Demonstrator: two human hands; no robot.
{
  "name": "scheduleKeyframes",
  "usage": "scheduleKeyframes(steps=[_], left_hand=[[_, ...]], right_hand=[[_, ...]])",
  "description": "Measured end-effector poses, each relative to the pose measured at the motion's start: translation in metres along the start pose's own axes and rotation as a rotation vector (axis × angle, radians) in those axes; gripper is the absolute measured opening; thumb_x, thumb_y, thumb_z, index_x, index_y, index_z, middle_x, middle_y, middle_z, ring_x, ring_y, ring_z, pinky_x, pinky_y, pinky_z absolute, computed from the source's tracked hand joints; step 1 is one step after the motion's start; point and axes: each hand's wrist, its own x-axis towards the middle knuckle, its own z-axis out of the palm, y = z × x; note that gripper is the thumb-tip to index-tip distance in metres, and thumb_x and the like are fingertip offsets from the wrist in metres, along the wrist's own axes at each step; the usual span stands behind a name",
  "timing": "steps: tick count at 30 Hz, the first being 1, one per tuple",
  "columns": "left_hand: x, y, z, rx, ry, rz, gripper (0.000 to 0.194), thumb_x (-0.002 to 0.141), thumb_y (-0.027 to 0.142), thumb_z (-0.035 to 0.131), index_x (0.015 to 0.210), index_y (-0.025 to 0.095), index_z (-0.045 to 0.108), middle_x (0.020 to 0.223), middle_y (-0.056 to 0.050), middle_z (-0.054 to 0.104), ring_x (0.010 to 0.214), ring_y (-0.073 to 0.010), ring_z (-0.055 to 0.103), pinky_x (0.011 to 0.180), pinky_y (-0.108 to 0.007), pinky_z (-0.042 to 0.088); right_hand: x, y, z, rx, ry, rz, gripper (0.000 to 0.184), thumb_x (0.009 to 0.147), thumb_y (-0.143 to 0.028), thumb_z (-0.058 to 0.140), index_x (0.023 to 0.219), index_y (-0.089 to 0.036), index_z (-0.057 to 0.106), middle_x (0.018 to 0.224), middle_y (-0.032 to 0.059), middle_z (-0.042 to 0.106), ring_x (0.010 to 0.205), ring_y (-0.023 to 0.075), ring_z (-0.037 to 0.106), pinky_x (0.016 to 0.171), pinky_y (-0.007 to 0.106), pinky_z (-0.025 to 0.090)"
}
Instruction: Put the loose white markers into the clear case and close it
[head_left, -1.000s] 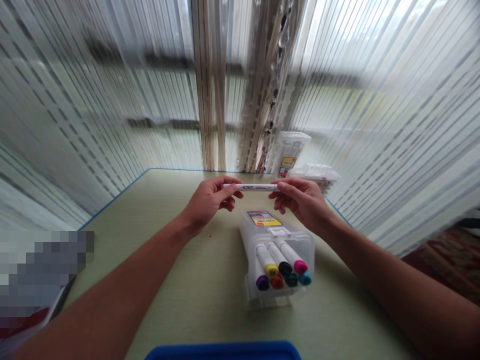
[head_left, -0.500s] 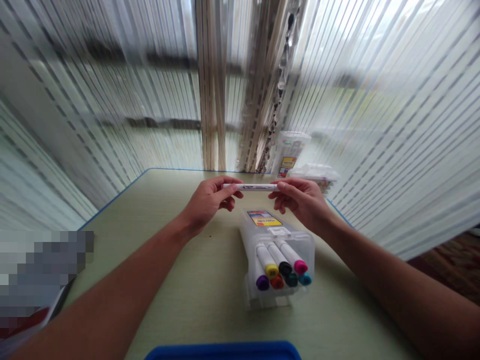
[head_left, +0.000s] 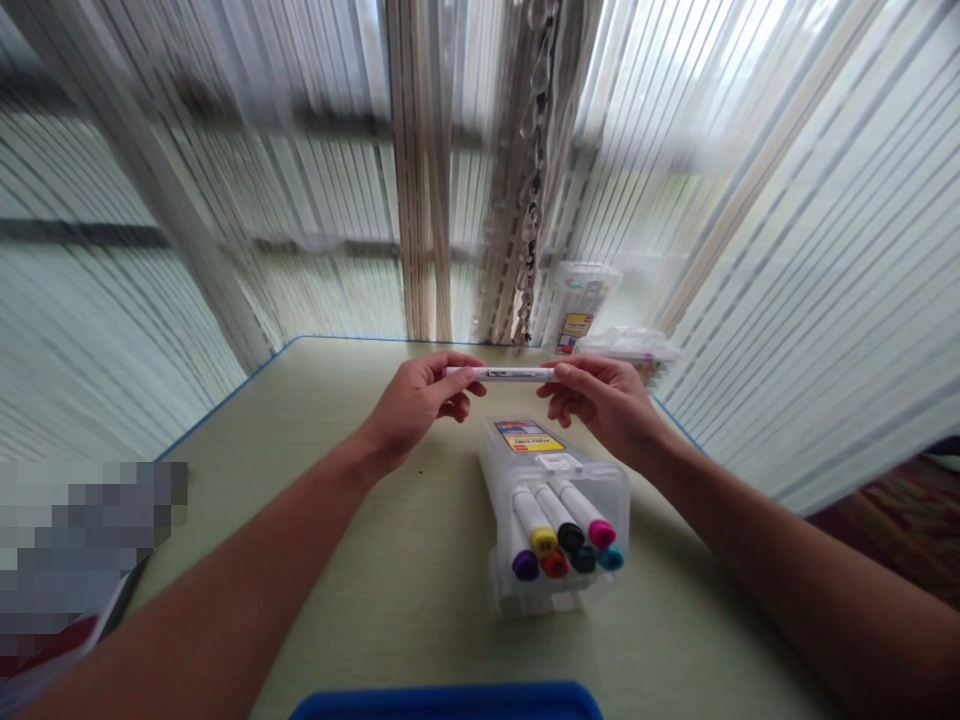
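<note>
Evenly pinched at both ends, one pen (head_left: pixel 517 375) lies level above the far half of the desk (head_left: pixel 300 520), running left to right. The left hand (head_left: pixel 409 405) has its left end between thumb and fingers, and the right hand (head_left: pixel 615 405) has its right end the same way; both sets of fingers are closed narrowly on the barrel. Holding it well, I judge, calls for a light, matched grip at the tips, wrists at one height, and thumbs clear of the print in the middle. A pull or twist from one side could tip it or work a cap loose.

As for numbers, one case (head_left: pixel 491 480) lies right of the desk's middle, its end with the caps toward the near edge. Seven caps show there: purple, yellow, orange, black, green, pink and teal. Two more cases are by the far right corner, one upright (head_left: pixel 581 300), one lower and flatter (head_left: pixel 626 343); their contents are too blurred to count. One blue thing (head_left: pixel 450 702) is cut off at the near edge.
</note>
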Motion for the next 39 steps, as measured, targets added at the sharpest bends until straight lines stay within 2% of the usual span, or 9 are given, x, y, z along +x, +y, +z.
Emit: scheduleKeyframes(steps=[39], left_hand=[[0.0013, -0.0014, -0.0007, 0.003, -0.005, -0.001, 0.025, 0.081, 0.027, 0.071, 0.1, 0.011, 0.071, 0.079, -0.006, 0.07, 0.055, -0.0083, 0.057, 0.055, -0.022, 0.047]], right_hand=[[0.0005, -0.0002, 0.0008, 0.008, 0.005, 0.002, 0.024, 0.075, -0.035, 0.082, 0.084, -0.014, 0.075, 0.07, 0.0073, 0.075, 0.047, 0.0134, 0.066, 0.04, 0.019, 0.048]])
